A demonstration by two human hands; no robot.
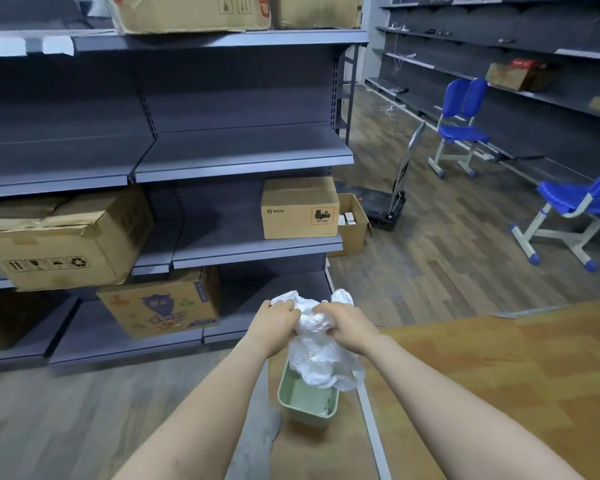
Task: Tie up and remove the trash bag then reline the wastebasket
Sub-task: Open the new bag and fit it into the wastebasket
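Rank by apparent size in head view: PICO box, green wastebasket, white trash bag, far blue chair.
1. PICO box
2. white trash bag and green wastebasket: look alike, and the bag hides part of the basket
3. far blue chair: distance shrinks it

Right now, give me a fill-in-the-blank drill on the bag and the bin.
1. Both hands, left and right, grip a ____ plastic bag.
2. The bag hangs above a pale ____ wastebasket.
3. The wastebasket has no ____ inside it.

Missing words: white; green; liner

White crumpled trash bag [321,355] — held above pale-green wastebasket [307,401], bin upright
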